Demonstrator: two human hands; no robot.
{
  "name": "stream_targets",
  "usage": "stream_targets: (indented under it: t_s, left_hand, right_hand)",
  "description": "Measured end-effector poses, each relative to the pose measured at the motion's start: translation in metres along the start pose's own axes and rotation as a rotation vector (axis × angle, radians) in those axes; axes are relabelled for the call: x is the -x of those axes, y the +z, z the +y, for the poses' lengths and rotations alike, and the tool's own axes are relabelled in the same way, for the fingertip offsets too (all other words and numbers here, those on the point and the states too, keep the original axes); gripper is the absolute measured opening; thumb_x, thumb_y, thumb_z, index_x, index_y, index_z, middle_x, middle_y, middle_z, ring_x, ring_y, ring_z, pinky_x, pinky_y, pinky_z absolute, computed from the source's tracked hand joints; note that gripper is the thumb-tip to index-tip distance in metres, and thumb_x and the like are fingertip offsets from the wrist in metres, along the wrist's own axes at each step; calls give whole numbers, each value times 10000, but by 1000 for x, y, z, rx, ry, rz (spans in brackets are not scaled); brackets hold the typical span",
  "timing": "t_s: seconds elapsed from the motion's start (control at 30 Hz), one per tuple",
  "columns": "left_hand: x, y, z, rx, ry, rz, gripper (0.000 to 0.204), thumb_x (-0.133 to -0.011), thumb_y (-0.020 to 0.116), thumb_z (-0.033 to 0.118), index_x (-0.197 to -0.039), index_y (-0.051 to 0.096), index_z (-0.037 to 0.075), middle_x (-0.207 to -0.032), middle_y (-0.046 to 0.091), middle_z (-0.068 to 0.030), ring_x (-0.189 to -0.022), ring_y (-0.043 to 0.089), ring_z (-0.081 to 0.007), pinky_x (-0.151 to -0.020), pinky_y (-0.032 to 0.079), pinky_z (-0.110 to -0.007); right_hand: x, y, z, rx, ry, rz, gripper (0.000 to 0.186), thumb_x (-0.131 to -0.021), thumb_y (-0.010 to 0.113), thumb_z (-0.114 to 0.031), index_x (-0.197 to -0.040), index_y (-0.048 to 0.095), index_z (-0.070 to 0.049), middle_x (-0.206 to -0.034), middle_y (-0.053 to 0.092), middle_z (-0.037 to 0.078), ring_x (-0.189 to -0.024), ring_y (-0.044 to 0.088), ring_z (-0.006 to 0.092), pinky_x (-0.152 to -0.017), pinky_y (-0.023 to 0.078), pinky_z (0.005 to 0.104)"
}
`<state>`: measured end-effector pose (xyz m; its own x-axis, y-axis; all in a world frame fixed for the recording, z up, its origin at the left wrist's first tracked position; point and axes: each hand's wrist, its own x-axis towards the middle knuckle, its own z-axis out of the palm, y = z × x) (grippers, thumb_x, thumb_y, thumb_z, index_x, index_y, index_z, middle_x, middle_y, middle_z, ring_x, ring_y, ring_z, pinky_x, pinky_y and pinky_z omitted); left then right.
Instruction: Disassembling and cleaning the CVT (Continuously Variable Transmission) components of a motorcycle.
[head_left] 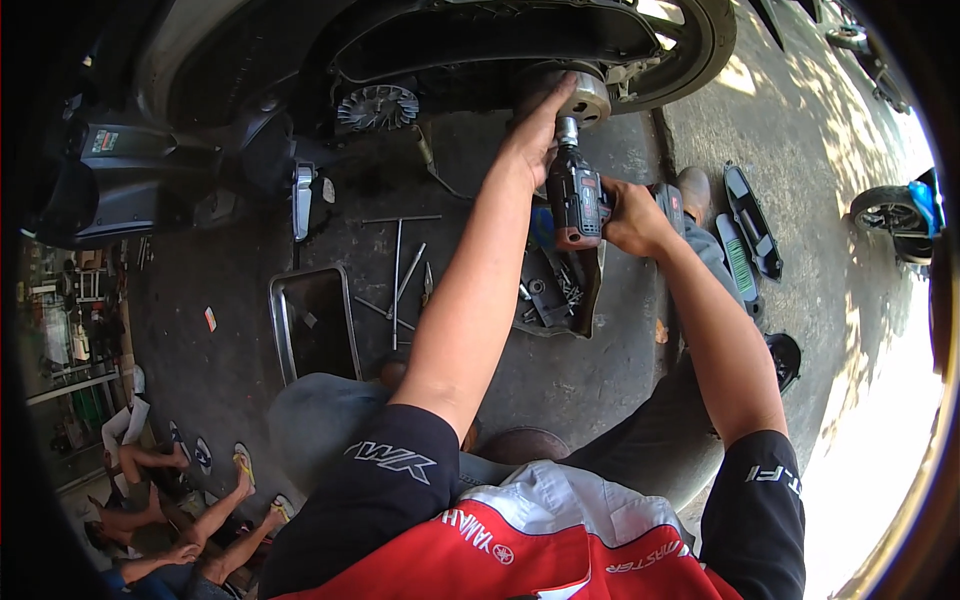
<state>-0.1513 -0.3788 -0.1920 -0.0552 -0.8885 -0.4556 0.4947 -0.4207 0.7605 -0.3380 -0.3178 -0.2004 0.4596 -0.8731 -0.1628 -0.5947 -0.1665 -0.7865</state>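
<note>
My left hand (545, 120) grips the round steel clutch drum (590, 98) beside the scooter's rear wheel (700, 50), fingers reaching over it and palm beside the socket. The socket (567, 130) of a black impact driver (578, 195) meets the drum's face. My right hand (630, 215) is closed on the driver's handle. Left of the drum is an exposed finned fan (377, 108).
T-wrenches (398, 280) and a metal pan (312, 322) lie on the floor, beside a tray of small parts (550, 300). Removed covers (752, 222) lie right. Other seated people's legs (225, 485) are lower left. Another vehicle's wheel (890, 210) stands far right.
</note>
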Motion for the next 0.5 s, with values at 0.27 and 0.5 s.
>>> stream_targets:
  t_s: [0.27,0.5]
  left_hand:
    - [-24,-19,-14,202,-5,-117,936,-720,685,678,-1347,474,14,-1176,590,-221,-907,671,-380,-751,596,-492]
    - [-26,-11,-21,281,27,-76,885,-732,671,688,-1295,496,29,-1042,606,-203,-811,649,-334,-702,581,-457]
  right_hand:
    - [-1,-12,-3,309,6,-28,335,-672,637,-94,-994,666,-3,-939,676,276,-954,639,451,-847,518,473]
    - [-2,-9,4,297,35,-37,343,-664,656,-118,-990,665,-12,-930,675,280,-939,645,450,-850,518,481]
